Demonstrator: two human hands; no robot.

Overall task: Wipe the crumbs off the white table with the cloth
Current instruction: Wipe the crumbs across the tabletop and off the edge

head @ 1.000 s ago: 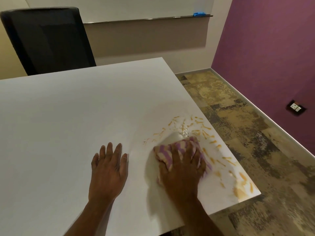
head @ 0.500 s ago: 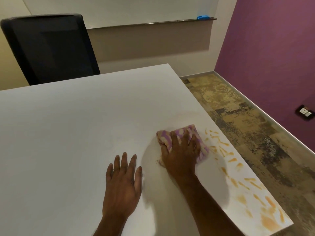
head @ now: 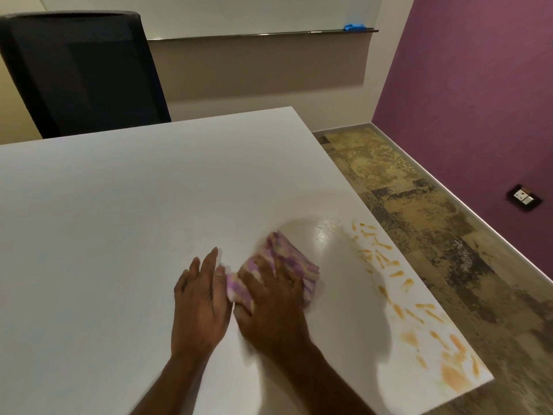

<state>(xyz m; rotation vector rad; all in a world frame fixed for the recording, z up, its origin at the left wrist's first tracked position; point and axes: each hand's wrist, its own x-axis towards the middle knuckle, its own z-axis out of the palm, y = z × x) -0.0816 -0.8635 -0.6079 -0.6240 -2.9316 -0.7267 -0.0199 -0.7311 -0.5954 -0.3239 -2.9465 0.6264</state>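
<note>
A purple and cream striped cloth (head: 287, 259) lies bunched on the white table (head: 119, 220), and my right hand (head: 273, 304) presses down on it with the fingers spread over its near half. My left hand (head: 202, 298) rests flat on the table right beside the cloth, fingers apart, holding nothing. Orange crumbs (head: 398, 292) are strewn in a band along the table's right edge, from beside the cloth down to the near right corner. A shiny wiped patch shows just beyond the cloth.
A black office chair (head: 80, 73) stands behind the table's far left side. A ledge on the back wall carries a small blue object (head: 353, 26). Patterned carpet (head: 419, 205) and a purple wall with a socket (head: 523, 196) lie to the right.
My right hand has dragged the cloth leftward, away from the crumbs, until it sits next to my left hand. The crumbs now lie in a band along the right edge.
</note>
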